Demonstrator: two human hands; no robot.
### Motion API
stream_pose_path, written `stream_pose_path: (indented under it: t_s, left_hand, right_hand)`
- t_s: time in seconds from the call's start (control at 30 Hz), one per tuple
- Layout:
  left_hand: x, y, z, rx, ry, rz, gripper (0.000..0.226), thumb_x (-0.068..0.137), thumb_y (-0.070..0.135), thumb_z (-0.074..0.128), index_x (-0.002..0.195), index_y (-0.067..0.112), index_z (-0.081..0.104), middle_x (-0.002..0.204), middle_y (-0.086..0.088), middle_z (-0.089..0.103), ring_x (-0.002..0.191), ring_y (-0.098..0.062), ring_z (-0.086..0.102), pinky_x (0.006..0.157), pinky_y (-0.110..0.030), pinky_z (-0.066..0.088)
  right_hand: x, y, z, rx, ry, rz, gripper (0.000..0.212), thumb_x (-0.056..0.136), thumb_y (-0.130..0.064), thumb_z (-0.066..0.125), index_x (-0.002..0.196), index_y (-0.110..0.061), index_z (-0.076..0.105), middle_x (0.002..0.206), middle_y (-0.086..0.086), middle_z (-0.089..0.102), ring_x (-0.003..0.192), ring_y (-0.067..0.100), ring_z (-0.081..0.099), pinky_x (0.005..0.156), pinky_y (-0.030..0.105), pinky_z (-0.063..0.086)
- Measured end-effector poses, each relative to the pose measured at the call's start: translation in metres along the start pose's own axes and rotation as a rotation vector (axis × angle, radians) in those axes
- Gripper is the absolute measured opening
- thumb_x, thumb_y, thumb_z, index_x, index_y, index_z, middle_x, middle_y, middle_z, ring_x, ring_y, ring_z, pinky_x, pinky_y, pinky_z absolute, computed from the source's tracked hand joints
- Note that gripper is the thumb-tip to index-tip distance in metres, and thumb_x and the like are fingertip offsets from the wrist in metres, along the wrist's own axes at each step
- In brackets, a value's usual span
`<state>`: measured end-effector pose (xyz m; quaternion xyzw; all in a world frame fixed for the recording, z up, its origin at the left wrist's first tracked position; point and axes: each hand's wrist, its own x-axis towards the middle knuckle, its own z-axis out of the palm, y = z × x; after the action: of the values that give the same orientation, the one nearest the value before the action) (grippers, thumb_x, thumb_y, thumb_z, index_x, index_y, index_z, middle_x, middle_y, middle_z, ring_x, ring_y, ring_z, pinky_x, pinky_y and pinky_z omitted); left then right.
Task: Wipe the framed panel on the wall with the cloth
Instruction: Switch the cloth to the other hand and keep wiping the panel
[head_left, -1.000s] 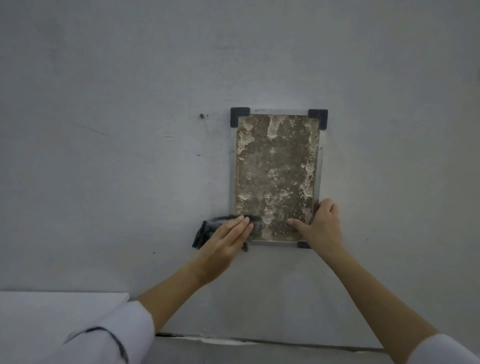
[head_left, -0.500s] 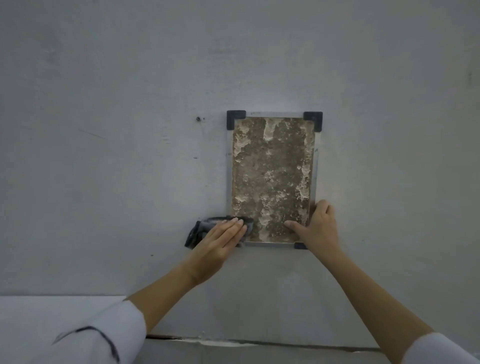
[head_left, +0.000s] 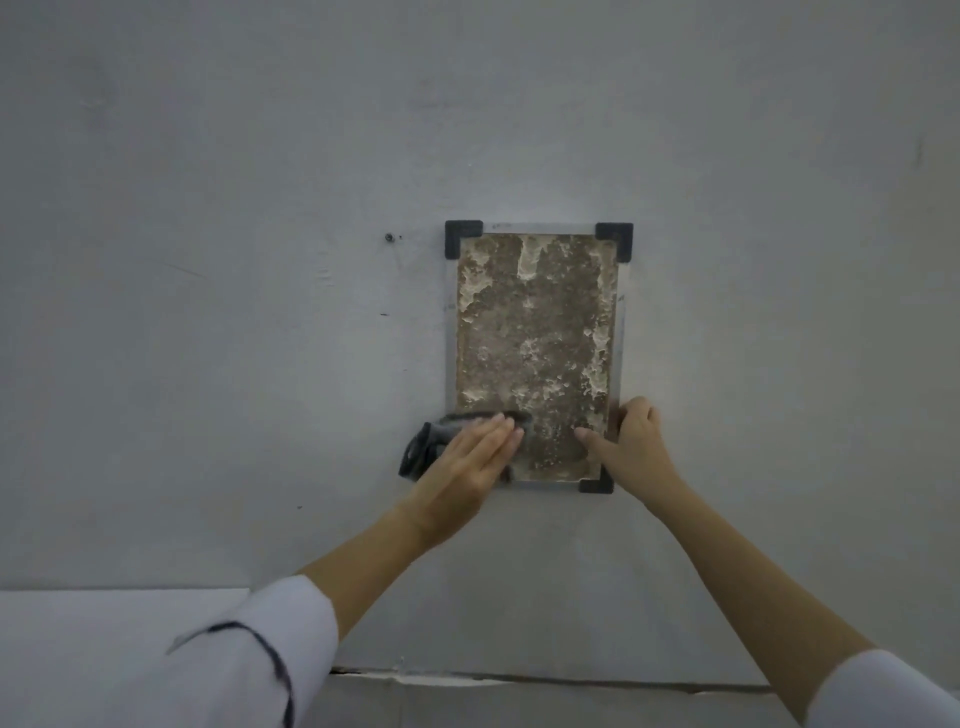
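The framed panel (head_left: 535, 343) hangs upright on the wall, a mottled brown and white surface in a thin pale frame with black corner brackets. A dark grey cloth (head_left: 422, 448) lies against its lower left corner, part of it bunched on the wall to the left. My left hand (head_left: 467, 462) presses flat on the cloth, fingertips reaching onto the panel's face. My right hand (head_left: 631, 447) grips the panel's lower right edge, thumb on the face and fingers round the side. The lower left bracket is hidden under my left hand.
The pale grey wall (head_left: 208, 364) has a small dark hole (head_left: 389, 237) left of the panel's top corner. A white ledge (head_left: 104, 639) sits at lower left. A cracked seam (head_left: 519, 678) runs along the wall's bottom.
My left hand has slid the cloth a little to the right, further onto the panel's lower part. My right hand has kept its hold on the lower right edge.
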<state>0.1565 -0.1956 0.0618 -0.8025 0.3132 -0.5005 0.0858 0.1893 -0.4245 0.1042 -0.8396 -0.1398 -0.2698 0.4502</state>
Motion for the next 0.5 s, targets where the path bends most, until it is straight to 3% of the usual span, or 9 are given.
stream_pose_path:
  t_s: [0.17, 0.4, 0.5]
  left_hand:
    - [-0.029, 0.017, 0.014, -0.071, -0.038, 0.103, 0.038, 0.099, 0.001, 0.034, 0.132, -0.005, 0.05, 0.132, -0.02, 0.057, 0.126, -0.034, 0.049, 0.106, -0.047, 0.042]
    - [0.051, 0.006, -0.005, -0.037, 0.124, -0.032, 0.044, 0.088, -0.006, 0.056, 0.132, -0.009, 0.051, 0.128, -0.024, 0.056, 0.123, -0.037, 0.05, 0.108, -0.047, 0.039]
    - [0.062, 0.008, 0.001, -0.026, 0.121, -0.034, 0.041, 0.091, -0.003, 0.047, 0.132, -0.009, 0.05, 0.128, -0.025, 0.056, 0.123, -0.038, 0.049, 0.108, -0.047, 0.04]
  right_hand:
    - [0.005, 0.005, -0.011, 0.077, -0.054, 0.046, 0.032, 0.092, -0.027, 0.061, 0.101, -0.001, 0.045, 0.1, 0.01, 0.045, 0.082, 0.019, 0.045, 0.068, 0.026, 0.037]
    - [0.007, 0.006, -0.003, 0.122, 0.02, 0.081, 0.027, 0.091, -0.023, 0.062, 0.095, -0.001, 0.047, 0.097, 0.014, 0.051, 0.088, 0.029, 0.05, 0.069, 0.032, 0.04]
    - [0.008, 0.009, -0.003, 0.177, 0.021, 0.124, 0.018, 0.092, -0.02, 0.06, 0.094, -0.006, 0.049, 0.097, 0.014, 0.055, 0.086, 0.027, 0.052, 0.064, 0.03, 0.038]
